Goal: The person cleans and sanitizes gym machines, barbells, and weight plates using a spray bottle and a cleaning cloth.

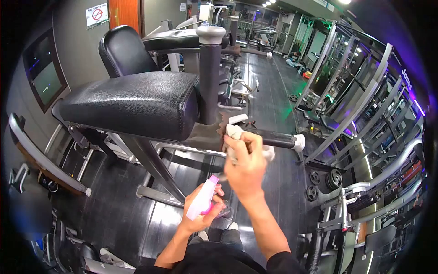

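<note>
Two things gripped: your right hand (247, 168) pinches a cloth (234, 132), partly covered by fingers, contact with the machine frame (206, 137) unclear; your left hand (203, 222) grips a bottle (202, 199), below-left of the cloth, base obscured.

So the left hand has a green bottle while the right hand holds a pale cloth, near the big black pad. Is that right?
Not quite: the bottle in the left hand is pink, not green, as the head view shows. The right hand does hold a pale cloth, near the big black pad.
</note>
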A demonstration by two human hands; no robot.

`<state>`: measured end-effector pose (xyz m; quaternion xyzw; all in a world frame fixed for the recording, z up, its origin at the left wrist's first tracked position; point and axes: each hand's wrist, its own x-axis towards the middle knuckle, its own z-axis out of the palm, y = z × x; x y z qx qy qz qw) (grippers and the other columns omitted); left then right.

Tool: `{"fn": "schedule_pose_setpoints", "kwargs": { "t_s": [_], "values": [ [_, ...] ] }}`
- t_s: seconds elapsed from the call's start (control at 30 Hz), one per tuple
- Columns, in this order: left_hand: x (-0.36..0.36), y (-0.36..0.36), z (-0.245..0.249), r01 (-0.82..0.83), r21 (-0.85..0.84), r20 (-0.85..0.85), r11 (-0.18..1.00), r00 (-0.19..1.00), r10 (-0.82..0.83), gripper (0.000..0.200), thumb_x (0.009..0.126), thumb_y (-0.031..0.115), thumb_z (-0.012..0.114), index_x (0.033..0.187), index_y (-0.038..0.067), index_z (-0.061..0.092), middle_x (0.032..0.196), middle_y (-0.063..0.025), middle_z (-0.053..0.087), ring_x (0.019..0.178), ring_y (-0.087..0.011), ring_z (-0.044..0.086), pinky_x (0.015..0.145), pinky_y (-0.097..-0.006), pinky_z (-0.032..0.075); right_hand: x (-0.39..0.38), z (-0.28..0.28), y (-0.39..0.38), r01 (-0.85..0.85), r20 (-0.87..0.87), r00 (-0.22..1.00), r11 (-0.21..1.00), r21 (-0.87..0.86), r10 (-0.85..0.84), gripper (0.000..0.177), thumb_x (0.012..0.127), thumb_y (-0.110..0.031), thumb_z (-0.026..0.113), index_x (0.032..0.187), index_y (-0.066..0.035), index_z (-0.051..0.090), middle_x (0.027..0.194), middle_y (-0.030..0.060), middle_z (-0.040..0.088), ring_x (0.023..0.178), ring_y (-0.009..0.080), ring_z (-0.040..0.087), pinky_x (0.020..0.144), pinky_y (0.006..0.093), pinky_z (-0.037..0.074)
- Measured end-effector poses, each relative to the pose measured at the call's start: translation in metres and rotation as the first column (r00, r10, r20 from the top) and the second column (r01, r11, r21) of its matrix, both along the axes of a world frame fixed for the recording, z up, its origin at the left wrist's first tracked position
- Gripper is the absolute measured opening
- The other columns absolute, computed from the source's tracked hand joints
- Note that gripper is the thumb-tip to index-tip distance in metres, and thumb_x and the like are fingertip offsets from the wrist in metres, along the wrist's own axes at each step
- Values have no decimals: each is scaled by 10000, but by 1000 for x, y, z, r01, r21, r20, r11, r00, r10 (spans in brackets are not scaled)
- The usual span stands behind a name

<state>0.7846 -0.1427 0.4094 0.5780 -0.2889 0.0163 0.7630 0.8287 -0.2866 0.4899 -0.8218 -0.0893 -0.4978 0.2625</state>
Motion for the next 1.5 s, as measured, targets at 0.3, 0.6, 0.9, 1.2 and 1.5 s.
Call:
{"fn": "schedule_pose_setpoints", "kwargs": {
  "t_s": [0.3,0.6,0.9,1.2,1.5],
  "values": [
    [3,-4,4,2,-49,30,999,1000,0,401,802,18,695,1162,-74,543,848,-117,642,787,-169,648,742,-310,534,-49,18,-74,424,36,901,896,133,-432,245,642,102,635,854,-20,615,931,153,491,922,322,526,813,403,440],
    [6,0,6,-54,-59,41,997,998,56,395,814,42,691,1162,-75,545,870,-107,629,752,-160,644,726,-291,529,0,10,0,-118,45,992,990,79,115,394,635,121,616,950,-111,662,964,116,536,825,282,574,714,360,484],
    [-8,9,1,-111,-80,67,991,991,117,397,823,58,692,1158,-90,537,898,-131,617,733,-145,641,715,-275,527,28,52,17,-107,-36,993,993,40,108,347,703,54,650,1001,-119,604,995,76,531,818,283,615,665,383,506],
    [-21,27,-10,-215,-47,-2,976,977,215,394,829,62,688,1168,-77,542,932,-133,613,743,-165,640,729,-294,536,2,5,0,-222,53,974,975,-17,222,445,621,62,711,1018,-135,671,958,71,540,811,247,629,676,353,529],
    [-23,29,-10,-220,-33,17,975,975,220,423,816,52,703,1181,-82,537,892,-120,626,849,-181,626,750,-309,534,21,56,15,-131,24,990,971,-198,139,350,700,-2,665,1018,-149,648,1000,34,572,848,255,610,653,368,510]
  ]
}}
